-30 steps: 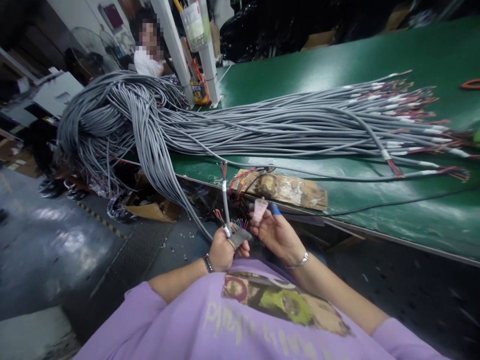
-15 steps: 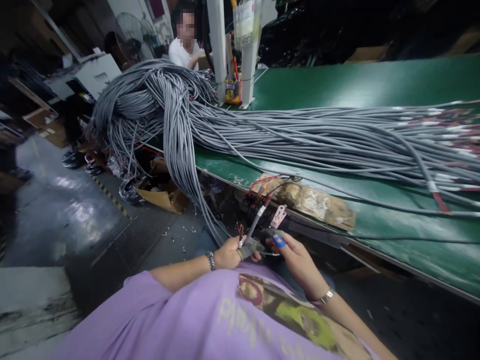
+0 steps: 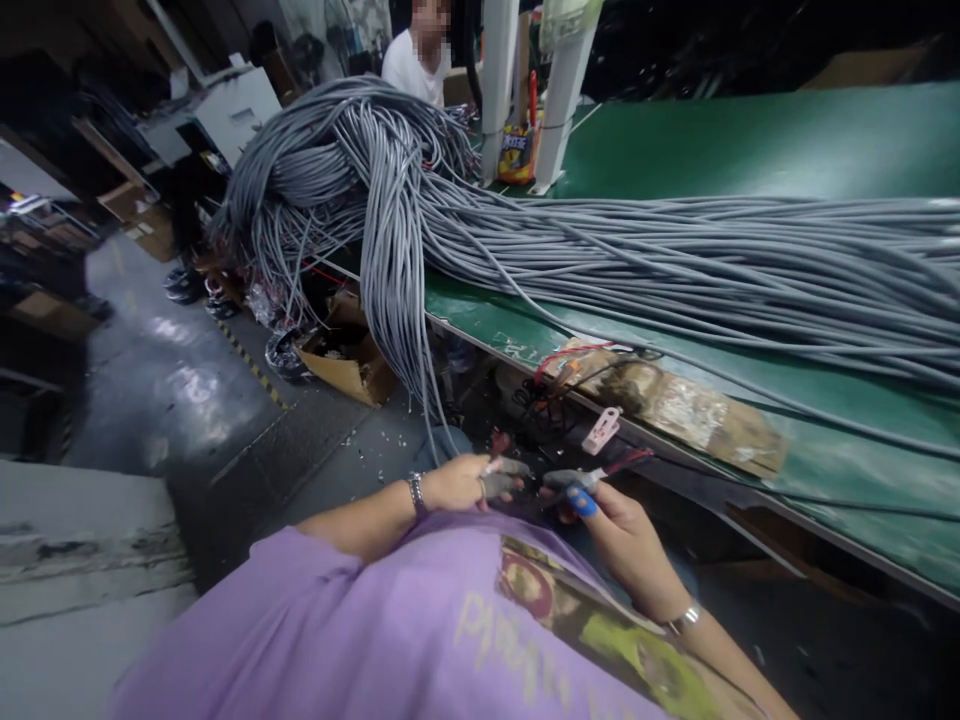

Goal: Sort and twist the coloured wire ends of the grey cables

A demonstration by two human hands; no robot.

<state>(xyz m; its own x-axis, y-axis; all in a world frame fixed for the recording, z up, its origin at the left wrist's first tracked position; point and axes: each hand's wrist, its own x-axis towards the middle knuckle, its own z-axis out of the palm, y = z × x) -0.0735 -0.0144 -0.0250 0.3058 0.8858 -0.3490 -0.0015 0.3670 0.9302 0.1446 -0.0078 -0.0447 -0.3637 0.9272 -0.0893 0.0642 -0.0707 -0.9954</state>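
My left hand (image 3: 459, 486), its fingertips wrapped in grey coverings, is closed on a grey cable; the cable's white-banded end with red wires (image 3: 500, 441) sticks up above the fingers, partly blurred. To its right, my right hand (image 3: 619, 525) pinches another grey cable near its white sleeve (image 3: 594, 476). Red and dark wires (image 3: 630, 459) point from that sleeve to the right. Blue tape (image 3: 581, 500) wraps the right thumb. A gap separates the two hands, which are in front of the bench edge. Grey cables (image 3: 401, 260) hang from the bench down towards my left hand.
A thick bundle of grey cables (image 3: 675, 260) lies along the green bench (image 3: 697, 150). At the edge are a taped cardboard piece (image 3: 690, 410) and a pink clip (image 3: 602, 430). A cardboard box (image 3: 352, 365) stands below. A person (image 3: 416, 60) is behind the bench.
My hands have moved apart. The sleeved cable end that stood up by my left hand now appears in my right hand, its wires pointing right. The surroundings have shifted rightward in view.
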